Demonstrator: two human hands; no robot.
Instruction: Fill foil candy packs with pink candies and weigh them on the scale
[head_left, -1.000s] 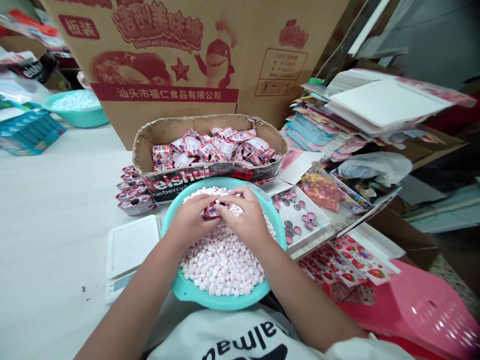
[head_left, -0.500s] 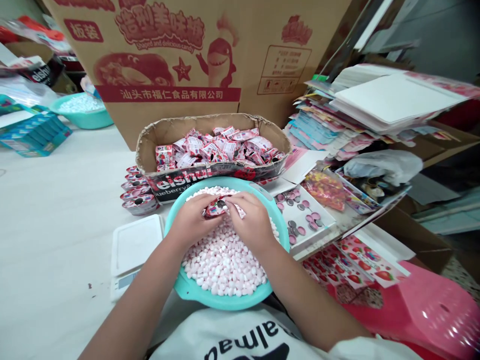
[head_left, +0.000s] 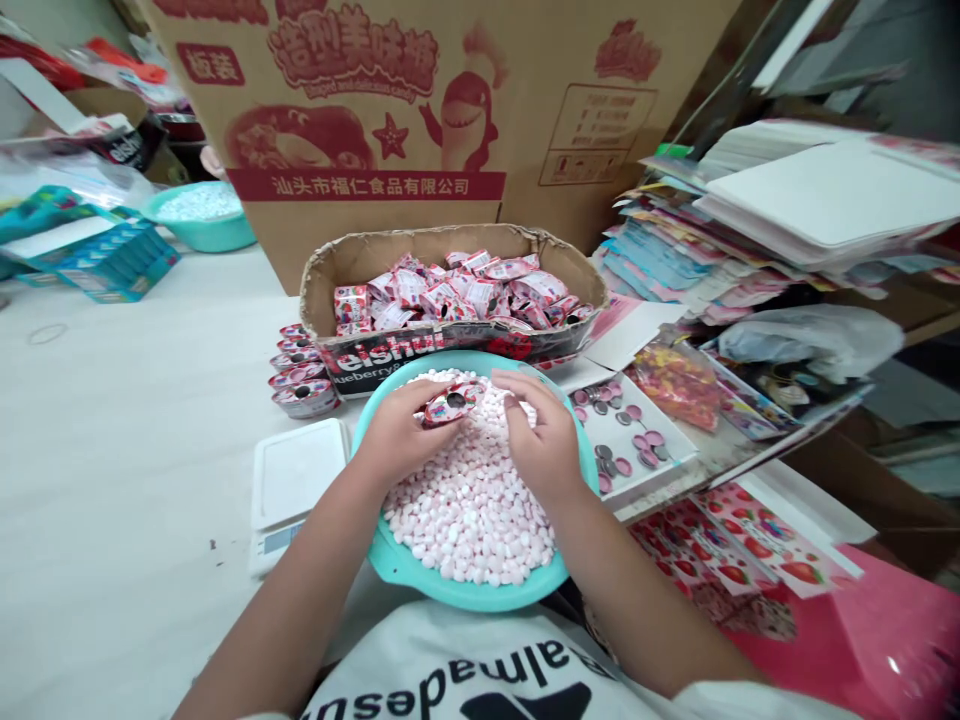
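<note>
A teal basin [head_left: 390, 560] full of small pink and white candies [head_left: 472, 510] sits right in front of me. My left hand [head_left: 397, 435] holds a small red-and-pink candy box [head_left: 450, 403] with a dark round hole in its top, just above the candies. My right hand [head_left: 544, 440] rests on the candies beside the box, fingers curled downward into them; whether it holds any is hidden.
Behind the basin stands a cut-down cardboard tray [head_left: 322, 270] of filled boxes, with several stacked boxes [head_left: 300, 375] to its left. A white scale [head_left: 296, 480] lies left of the basin. Round lids on a card [head_left: 622, 435] and stacked printed cards [head_left: 750, 220] lie right. A big carton [head_left: 420, 110] stands behind.
My right hand has come off the small box and dropped onto the candies to its right. My left hand keeps the box. The view has shifted slightly left.
</note>
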